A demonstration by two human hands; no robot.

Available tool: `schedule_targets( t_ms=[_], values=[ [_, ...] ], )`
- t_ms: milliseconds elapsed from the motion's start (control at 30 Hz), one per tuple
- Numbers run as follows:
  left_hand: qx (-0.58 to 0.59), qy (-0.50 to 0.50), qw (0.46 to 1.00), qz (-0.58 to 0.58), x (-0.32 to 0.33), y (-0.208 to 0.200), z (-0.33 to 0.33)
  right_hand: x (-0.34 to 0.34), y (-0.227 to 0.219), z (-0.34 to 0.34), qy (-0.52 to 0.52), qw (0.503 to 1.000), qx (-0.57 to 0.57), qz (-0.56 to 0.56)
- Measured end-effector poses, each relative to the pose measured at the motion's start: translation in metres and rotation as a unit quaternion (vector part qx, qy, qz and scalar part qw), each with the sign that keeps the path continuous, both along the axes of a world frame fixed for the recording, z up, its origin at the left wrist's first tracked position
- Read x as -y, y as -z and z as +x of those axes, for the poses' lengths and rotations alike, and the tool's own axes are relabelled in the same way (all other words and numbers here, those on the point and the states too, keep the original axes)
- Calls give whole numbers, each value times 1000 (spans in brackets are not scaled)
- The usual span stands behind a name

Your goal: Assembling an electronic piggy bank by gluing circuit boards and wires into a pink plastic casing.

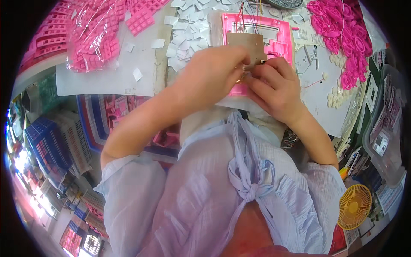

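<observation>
A pink plastic casing (283, 32) lies on the table in front of me, with thin red and dark wires rising at its far end. Over its middle is a brown circuit board (245, 43), its near edge partly covered by my fingers. My left hand (214, 75) is closed in a pinch at the board's near edge. From the other side, my right hand (277, 85) curls its fingers around the same spot. A small gold-coloured bit shows between the fingertips, too small to name; what each hand grips is mostly hidden.
White paper squares (188, 43) are scattered left of the casing. Farther left lies a see-through bag of pink keypads (94, 47). Pink ring-shaped parts (338, 30) and small cream pieces (336, 96) lie at right. A metal dish (286, 3) holds small parts. Below the table stands a striped basket (92, 124).
</observation>
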State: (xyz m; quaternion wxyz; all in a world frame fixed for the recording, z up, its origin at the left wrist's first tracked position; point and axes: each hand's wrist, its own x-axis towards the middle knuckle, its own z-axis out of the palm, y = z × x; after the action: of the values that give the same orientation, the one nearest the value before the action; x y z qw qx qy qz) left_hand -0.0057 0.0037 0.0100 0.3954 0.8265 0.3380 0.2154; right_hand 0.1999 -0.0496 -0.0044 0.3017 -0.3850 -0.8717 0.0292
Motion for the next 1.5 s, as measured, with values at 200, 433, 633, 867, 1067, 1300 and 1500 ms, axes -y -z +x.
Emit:
schedule_targets(
  t_ms=[200, 433, 633, 867, 1067, 1300, 1500],
  values=[
    [36, 14, 985, 167, 11, 21, -1, 0, -8, -5, -6, 998, 52, -46],
    [65, 61, 971, 221, 12, 26, -4, 12, -20, -8, 16, 986, 138, -94],
    [92, -206, 961, 157, -30, 11, -10, 27, -31, -11, 38, 967, 201, -151],
    [-31, -30, 995, 88, 33, 15, -44, 25, -18, -5, 24, 985, 60, -158],
    [15, -124, 991, 47, 28, 3, -55, 28, -18, -14, 56, 977, 128, -160],
    [235, -190, 906, -295, 12, 4, -25, 15, -28, -6, -31, 948, 195, -248],
    [134, -120, 973, -142, 16, -2, 0, 14, -30, 10, -34, 957, 109, -266]
  ],
)
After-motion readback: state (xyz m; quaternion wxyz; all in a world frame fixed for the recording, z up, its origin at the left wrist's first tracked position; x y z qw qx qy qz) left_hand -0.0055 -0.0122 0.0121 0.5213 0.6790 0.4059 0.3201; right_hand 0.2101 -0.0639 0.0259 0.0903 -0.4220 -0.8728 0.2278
